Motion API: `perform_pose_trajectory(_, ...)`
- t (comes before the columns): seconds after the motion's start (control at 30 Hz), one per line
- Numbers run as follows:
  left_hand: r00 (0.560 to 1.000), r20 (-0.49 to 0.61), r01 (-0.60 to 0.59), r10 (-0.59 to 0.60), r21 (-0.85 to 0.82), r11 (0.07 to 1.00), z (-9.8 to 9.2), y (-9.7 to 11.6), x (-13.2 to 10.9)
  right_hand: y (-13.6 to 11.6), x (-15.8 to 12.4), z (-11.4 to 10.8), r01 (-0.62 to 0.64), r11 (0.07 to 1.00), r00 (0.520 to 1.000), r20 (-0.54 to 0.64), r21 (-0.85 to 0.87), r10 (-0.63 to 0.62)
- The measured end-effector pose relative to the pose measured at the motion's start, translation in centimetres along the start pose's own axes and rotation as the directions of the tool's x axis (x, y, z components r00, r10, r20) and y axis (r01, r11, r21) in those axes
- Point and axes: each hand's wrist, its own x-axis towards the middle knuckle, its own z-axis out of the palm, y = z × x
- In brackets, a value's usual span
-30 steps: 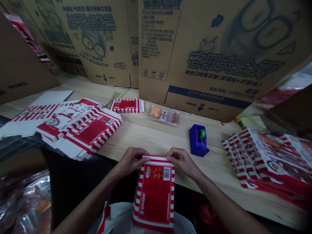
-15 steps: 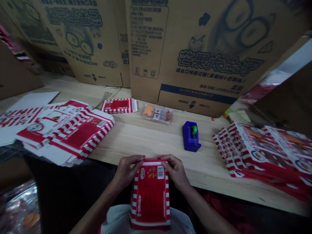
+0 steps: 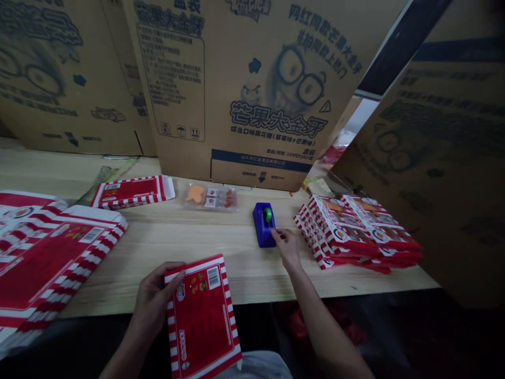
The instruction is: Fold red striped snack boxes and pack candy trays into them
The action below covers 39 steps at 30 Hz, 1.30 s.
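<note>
My left hand grips a red box with striped edges by its upper left corner, thumb across the printed face. The box is tilted, over the table's front edge and my lap, with its barcode at the top. My right hand reaches to the front end of a blue tape dispenser. Its thumb and forefinger are pinched together there; whatever lies between them is too small to make out. A green roll core shows inside the dispenser.
Flat red striped boxes lie stacked at left. Filled boxes are piled at right. Behind lie another red box and a clear packet of sweets. Large cardboard cartons wall off the back of the wooden table.
My right hand has left the box and moved to the tape dispenser. My left hand keeps the box, now tilted. The view has turned to the right.
</note>
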Motion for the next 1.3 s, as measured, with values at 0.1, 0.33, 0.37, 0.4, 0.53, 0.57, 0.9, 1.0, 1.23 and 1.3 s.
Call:
perform_pose_trajectory(0.1,1.000,-0.011,-0.003,0.003,0.026,1.000,0.1,0.5,0.4,1.0,0.6,1.1,-0.032,0.998,0.999,-0.039,0.048,0.034)
perform_pose_trajectory(0.33,0.999,0.028,-0.037,0.034,0.099,0.994,-1.3,2.6,2.4,0.7,-2.6,1.8,-0.042,0.964,0.979,-0.182,0.263,0.092)
perform_pose_trajectory(0.37,0.998,0.051,-0.039,0.033,0.121,0.992,-1.5,3.0,2.8,0.7,-3.4,1.8,-0.043,0.957,0.977,-0.189,0.288,0.101)
perform_pose_trajectory(0.4,0.996,0.080,-0.039,0.027,0.148,0.988,-1.7,3.3,3.2,0.9,-4.1,1.7,-0.046,0.950,0.975,-0.191,0.308,0.110)
perform_pose_trajectory(0.53,0.969,0.237,0.006,-0.071,0.265,0.964,-1.9,4.0,4.8,2.0,-5.4,1.8,-0.091,0.930,0.972,-0.170,0.357,0.161)
perform_pose_trajectory(0.57,0.956,0.278,0.007,-0.090,0.286,0.958,-1.8,4.1,5.1,2.4,-5.4,1.8,-0.107,0.925,0.971,-0.160,0.366,0.176)
perform_pose_trajectory(0.9,0.821,0.527,-0.029,-0.221,0.424,0.905,1.2,4.2,5.4,-2.0,-7.3,1.7,-0.243,0.931,0.803,0.595,0.273,0.036)
perform_pose_trajectory(1.0,0.785,0.579,-0.062,-0.220,0.427,0.902,2.1,3.9,5.2,-5.6,-8.0,3.4,0.017,0.974,0.477,0.854,0.227,-0.208)
perform_pose_trajectory(1.23,0.768,0.611,-0.125,-0.189,0.434,0.892,1.7,3.7,4.4,-7.0,-9.0,6.3,0.309,0.951,0.440,0.886,0.005,-0.148)
perform_pose_trajectory(1.3,0.764,0.622,-0.162,-0.172,0.442,0.882,1.3,4.0,4.0,-6.5,-9.2,6.4,0.112,0.994,0.434,0.899,0.006,-0.055)
